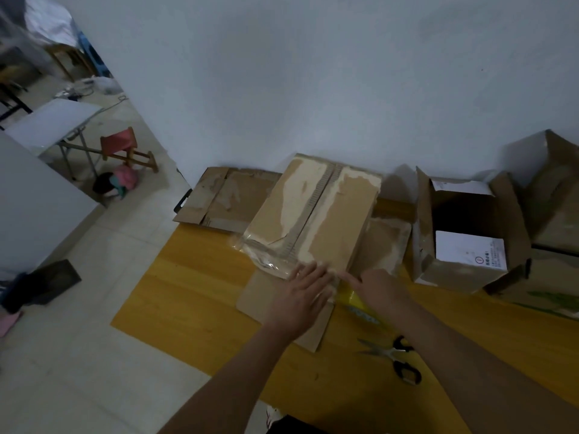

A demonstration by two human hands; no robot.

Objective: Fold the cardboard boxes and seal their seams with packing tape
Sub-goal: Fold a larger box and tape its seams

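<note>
Yellow tabletop (194,292) fills the lower frame; the cardboard box (316,214) sits mid-frame. Left hand (300,296) presses flat, its grip released; right hand (380,288) points one finger. I think it's light, stiff, torn: hold the edges.

Cardboard box (316,214): brown corrugated board, matt, top face torn to pale rough patches; glossy clear tape wrinkled at near edge. Table (194,296): yellow wood-look top, smooth. Scissors (394,355): shiny metal blades, black plastic handles. Floor (94,355): pale smooth tile.
</note>
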